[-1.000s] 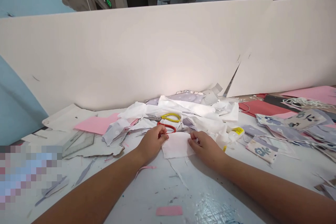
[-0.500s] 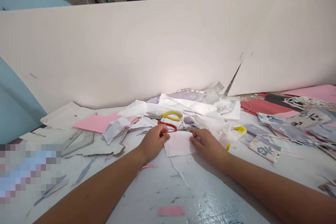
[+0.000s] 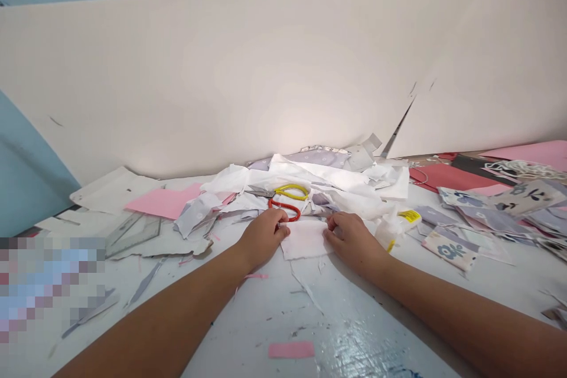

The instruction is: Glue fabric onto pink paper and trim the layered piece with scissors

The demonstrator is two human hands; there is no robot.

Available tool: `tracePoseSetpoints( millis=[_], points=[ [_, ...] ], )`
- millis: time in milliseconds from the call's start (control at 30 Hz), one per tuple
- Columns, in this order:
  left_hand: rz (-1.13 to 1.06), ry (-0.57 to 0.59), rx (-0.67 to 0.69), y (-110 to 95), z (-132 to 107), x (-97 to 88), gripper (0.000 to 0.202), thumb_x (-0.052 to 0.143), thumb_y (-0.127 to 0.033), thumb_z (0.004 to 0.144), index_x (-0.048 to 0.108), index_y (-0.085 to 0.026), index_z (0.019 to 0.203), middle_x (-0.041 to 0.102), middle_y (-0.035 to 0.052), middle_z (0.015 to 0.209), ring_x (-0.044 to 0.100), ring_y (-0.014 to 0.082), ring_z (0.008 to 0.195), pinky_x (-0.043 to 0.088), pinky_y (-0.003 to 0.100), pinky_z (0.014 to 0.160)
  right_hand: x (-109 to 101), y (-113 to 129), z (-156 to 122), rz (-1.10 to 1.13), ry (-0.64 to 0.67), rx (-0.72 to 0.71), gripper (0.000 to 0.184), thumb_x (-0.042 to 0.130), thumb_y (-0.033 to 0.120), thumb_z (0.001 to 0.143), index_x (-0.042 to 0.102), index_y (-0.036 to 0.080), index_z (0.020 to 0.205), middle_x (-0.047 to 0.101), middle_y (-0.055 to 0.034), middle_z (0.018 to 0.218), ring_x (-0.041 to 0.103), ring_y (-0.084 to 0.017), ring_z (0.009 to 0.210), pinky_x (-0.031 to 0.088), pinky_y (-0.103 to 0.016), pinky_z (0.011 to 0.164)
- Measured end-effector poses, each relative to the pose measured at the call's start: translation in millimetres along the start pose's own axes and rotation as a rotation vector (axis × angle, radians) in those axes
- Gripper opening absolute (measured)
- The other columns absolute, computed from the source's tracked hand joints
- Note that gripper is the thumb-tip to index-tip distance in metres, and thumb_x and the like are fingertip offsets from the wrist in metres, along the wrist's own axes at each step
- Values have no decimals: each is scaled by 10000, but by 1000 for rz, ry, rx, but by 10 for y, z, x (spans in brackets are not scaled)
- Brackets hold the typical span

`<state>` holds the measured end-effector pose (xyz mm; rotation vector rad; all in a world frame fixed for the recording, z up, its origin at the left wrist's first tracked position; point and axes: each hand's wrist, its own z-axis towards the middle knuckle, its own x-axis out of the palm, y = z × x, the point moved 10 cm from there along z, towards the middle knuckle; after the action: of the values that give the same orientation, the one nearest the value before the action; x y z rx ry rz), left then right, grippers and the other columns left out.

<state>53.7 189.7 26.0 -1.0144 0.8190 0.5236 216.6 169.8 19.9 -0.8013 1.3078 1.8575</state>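
Note:
A small pale pink-white piece of cloth [image 3: 305, 239] lies flat on the white table [image 3: 283, 319]. My left hand [image 3: 262, 236] pinches its left edge with curled fingers. My right hand [image 3: 352, 239] grips its right edge the same way. Just beyond the cloth lie scissors with a red handle [image 3: 286, 208] and a yellow handle [image 3: 292, 191], resting on a heap of white fabric scraps [image 3: 310, 186].
A glue bottle with a yellow label [image 3: 396, 223] lies right of my right hand. Floral fabric pieces [image 3: 469, 230] and pink and red sheets [image 3: 443, 177] spread to the right. A pink sheet [image 3: 163, 202] and clear rulers [image 3: 133, 231] sit left. A white board [image 3: 221, 82] stands behind.
Both hands stayed on the cloth's edges and shifted slightly. The camera tilted a little, so the scene sits lower in view.

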Motion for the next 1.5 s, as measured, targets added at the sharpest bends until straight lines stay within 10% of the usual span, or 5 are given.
tracePoseSetpoints(
  millis=[700, 1000, 1500],
  points=[
    [-162, -241, -102, 202, -70, -247, 118, 393, -254, 782, 503, -216, 805, 540, -6, 815, 489, 123, 677, 388, 236, 587, 17, 17, 3, -34, 24, 10, 132, 428, 288, 733, 490, 202, 653, 572, -38, 823, 476, -218, 891, 377, -315, 759],
    [7, -99, -67, 190, -8, -142, 138, 459, -271, 726, 585, -219, 749, 554, 25, 840, 495, 193, 869, 386, 290, 717, 29, 29, 9, -27, 27, -15, 150, 418, 296, 760, 500, 205, 673, 576, -32, 829, 468, -218, 896, 369, -323, 770],
    [-66, -105, -88, 154, -74, -160, 121, 355, -251, 766, 395, -209, 660, 462, -42, 626, 421, 120, 589, 330, 229, 531, 11, -24, -15, 152, 17, 28, 166, 409, 361, 765, 478, 217, 719, 569, -10, 819, 507, -184, 764, 386, -288, 670]
  ],
)
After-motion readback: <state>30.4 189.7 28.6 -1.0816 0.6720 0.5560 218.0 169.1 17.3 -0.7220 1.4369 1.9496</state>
